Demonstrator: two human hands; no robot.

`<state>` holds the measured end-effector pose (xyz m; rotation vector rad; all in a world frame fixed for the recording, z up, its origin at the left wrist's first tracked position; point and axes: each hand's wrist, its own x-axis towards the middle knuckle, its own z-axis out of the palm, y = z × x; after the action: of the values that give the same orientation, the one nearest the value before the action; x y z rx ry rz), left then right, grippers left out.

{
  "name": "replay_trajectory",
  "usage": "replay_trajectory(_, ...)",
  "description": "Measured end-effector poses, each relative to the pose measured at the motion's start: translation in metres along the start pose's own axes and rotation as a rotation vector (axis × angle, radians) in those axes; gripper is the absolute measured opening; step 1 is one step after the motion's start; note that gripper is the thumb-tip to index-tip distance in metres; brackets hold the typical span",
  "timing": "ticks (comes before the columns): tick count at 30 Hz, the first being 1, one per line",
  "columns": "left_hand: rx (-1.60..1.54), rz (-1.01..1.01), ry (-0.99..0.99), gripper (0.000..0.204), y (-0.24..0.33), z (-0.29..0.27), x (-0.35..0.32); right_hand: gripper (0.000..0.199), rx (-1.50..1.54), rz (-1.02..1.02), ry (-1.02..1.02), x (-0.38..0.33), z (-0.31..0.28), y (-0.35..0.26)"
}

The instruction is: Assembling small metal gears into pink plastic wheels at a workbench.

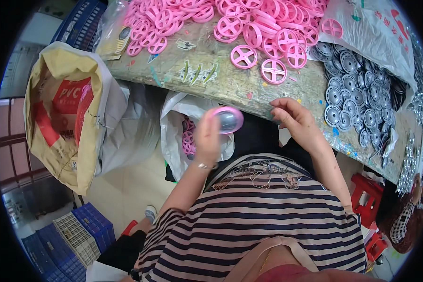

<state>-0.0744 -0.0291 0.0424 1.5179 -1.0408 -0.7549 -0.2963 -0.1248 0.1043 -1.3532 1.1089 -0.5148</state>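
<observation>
My left hand [207,141], slightly blurred, is closed on the edge of a pink plastic wheel [240,121] with a grey disc [228,121] set in its middle. It is held over the open white sack [170,131] below the table edge. Inside that sack lie several pink wheels [188,136] with grey parts among them. At the table's front edge, my right hand [296,120] is half curled, thumb and forefinger a little apart. I see no wheel or disc in it; the space under its fingers is partly hidden.
Loose pink wheels [273,70] are heaped across the worn table [141,75]. Grey discs [348,82] spill from a white plastic bag [371,28] at right, near silver tinsel [411,160]. A large paper-lined sack [91,155] stands left, blue crates [66,239] lower left, red stools [364,192] right.
</observation>
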Motion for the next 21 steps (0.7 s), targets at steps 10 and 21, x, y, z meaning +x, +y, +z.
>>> replay_trajectory(10, 0.875, 0.119, -0.174, 0.029, -0.069, -0.103, -0.031, 0.018, -0.483, -0.535, 0.198, 0.034, -0.006, 0.004)
replay_trajectory(21, -0.406, -0.055, -0.289, 0.03, 0.024, 0.03, 0.025, 0.016, -0.38, -0.485, 0.226, 0.038, -0.014, -0.017)
